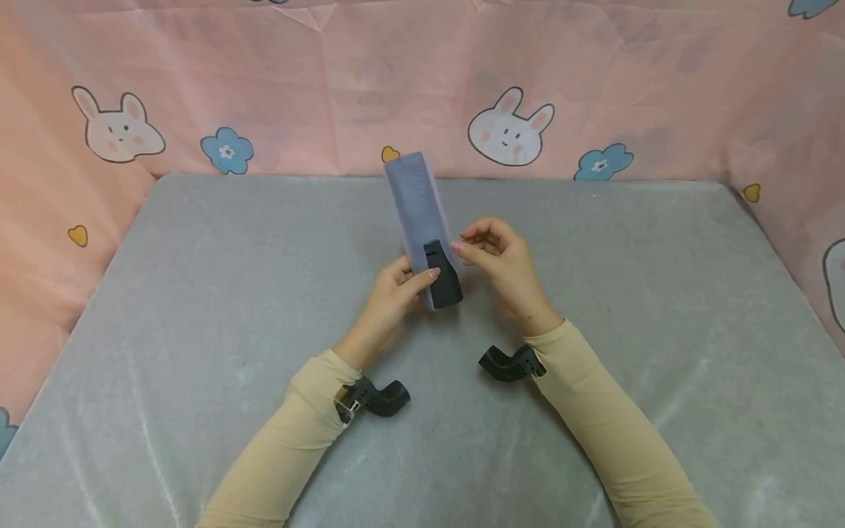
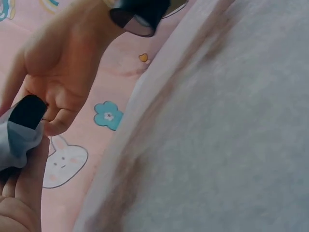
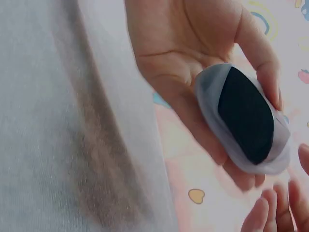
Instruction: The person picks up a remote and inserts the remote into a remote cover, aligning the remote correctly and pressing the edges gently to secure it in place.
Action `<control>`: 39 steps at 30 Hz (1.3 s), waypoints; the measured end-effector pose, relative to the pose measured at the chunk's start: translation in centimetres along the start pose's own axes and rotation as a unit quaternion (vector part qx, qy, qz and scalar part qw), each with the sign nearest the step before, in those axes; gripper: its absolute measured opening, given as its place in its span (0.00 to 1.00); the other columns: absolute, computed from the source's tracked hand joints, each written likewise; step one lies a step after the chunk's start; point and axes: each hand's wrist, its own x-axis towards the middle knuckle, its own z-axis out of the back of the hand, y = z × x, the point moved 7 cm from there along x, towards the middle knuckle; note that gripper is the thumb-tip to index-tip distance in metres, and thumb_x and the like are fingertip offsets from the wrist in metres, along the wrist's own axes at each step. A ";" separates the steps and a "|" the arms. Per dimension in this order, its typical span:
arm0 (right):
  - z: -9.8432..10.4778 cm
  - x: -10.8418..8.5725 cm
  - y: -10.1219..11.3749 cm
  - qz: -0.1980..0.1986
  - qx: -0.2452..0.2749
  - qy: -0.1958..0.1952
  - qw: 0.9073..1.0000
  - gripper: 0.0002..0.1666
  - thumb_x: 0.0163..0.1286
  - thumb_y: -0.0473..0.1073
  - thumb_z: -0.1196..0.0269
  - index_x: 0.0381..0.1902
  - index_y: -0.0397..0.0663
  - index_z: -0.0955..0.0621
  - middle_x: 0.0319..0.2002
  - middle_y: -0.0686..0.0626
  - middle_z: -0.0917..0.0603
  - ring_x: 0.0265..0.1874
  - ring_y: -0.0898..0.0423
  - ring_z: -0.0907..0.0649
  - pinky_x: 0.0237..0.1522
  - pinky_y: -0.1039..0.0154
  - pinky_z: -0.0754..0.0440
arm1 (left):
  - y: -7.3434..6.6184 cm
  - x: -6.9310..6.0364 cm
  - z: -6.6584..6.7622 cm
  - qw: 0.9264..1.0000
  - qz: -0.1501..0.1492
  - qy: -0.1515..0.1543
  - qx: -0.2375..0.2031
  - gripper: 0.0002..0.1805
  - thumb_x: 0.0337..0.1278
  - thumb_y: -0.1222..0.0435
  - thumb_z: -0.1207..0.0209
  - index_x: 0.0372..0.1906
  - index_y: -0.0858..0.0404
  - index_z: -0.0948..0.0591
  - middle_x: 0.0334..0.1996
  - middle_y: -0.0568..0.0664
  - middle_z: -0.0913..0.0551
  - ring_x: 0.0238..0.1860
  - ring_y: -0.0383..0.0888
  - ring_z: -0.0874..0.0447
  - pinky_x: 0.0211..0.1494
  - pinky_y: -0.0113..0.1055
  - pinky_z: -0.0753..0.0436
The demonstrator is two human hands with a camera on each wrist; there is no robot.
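Observation:
My left hand (image 1: pixel 389 297) grips the lower part of a long bluish translucent sleeve or pouch (image 1: pixel 414 198), its thumb over a black object (image 1: pixel 444 282) at the near end. In the right wrist view the black end (image 3: pixel 246 116) is ringed by the pale sleeve (image 3: pixel 212 96), held in the left hand (image 3: pixel 188 63). My right hand (image 1: pixel 505 268) is just right of the sleeve, fingers bent with the thumb tip close to its edge; whether it touches is unclear. The left wrist view shows the black end (image 2: pixel 29 111) beside the right hand (image 2: pixel 63 72).
A grey cloth-covered table (image 1: pixel 198 308) lies beneath both hands. Behind it hangs a pink curtain (image 1: pixel 317 88) with rabbits, flowers and hearts. A black wrist-worn device (image 1: pixel 383 398) is on the left wrist, another (image 1: pixel 508 364) on the right.

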 end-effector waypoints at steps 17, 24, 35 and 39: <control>-0.5 -0.5 -0.4 0.008 -0.123 0.044 0.991 0.09 0.61 0.32 0.34 0.36 0.29 0.18 0.31 0.47 0.16 0.29 0.57 0.19 0.35 0.64 0.20 | -0.7 0.1 1.1 0.999 -0.025 -0.033 -0.010 0.18 0.60 0.74 0.46 0.53 0.79 0.27 0.44 0.58 0.18 0.40 0.38 0.18 0.45 0.31 0.20; -0.5 -0.4 -0.6 0.014 -0.132 0.049 0.990 0.08 0.62 0.31 0.36 0.36 0.27 0.17 0.31 0.43 0.15 0.26 0.58 0.18 0.33 0.62 0.19 | -0.7 0.1 1.4 0.999 -0.024 -0.034 -0.020 0.18 0.60 0.73 0.46 0.53 0.80 0.27 0.42 0.56 0.17 0.39 0.38 0.17 0.45 0.31 0.21; -1.4 -0.6 -0.9 -0.009 -0.128 0.048 0.991 0.08 0.63 0.31 0.37 0.35 0.26 0.19 0.29 0.45 0.17 0.25 0.61 0.20 0.33 0.64 0.20 | -0.9 0.1 1.5 0.999 -0.026 -0.026 -0.024 0.14 0.58 0.76 0.46 0.49 0.79 0.27 0.33 0.45 0.16 0.36 0.36 0.18 0.41 0.29 0.21; -1.7 -0.7 -0.7 -0.005 -0.130 0.041 0.991 0.08 0.64 0.30 0.39 0.35 0.25 0.20 0.28 0.45 0.18 0.24 0.62 0.21 0.33 0.67 0.20 | -1.0 0.1 1.6 0.999 -0.025 -0.032 -0.018 0.14 0.58 0.75 0.45 0.49 0.78 0.26 0.33 0.46 0.17 0.36 0.36 0.19 0.40 0.28 0.22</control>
